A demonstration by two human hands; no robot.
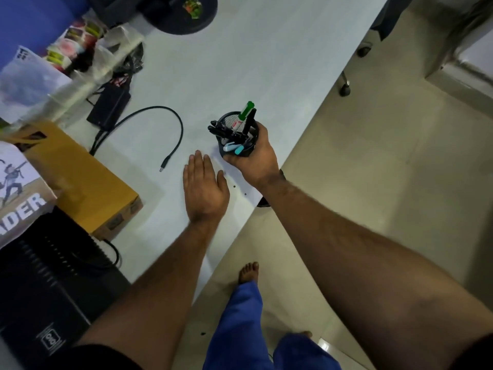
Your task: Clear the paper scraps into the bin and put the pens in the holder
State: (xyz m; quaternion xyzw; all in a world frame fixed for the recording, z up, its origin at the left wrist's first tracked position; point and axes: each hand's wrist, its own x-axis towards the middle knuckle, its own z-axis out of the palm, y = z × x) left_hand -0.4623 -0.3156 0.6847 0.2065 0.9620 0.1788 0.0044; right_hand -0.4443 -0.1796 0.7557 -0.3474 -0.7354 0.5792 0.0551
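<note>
Pens point(244, 117) are crammed in the holder point(236, 140), gripped by the right hand point(256, 156) near the worktop point(240, 62) edge. It could be tipped off if nudged; the left hand point(204, 185) is flat, empty

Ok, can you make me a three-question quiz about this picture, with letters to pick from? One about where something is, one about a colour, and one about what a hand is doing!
1. Where is the pen holder?
A. on the floor
B. on the white table near its edge
C. on the brown box

2. What colour is the cap of the tallest marker?
A. green
B. red
C. yellow

3. What is the left hand doing?
A. holding a pen
B. gripping the cable
C. lying open and flat, holding nothing

Answers: 1 B, the holder sits on the table by its floor-side edge, with the right hand wrapped around it. 2 A, the cap sticking up is green. 3 C, its fingers are stretched out over the table.
</note>
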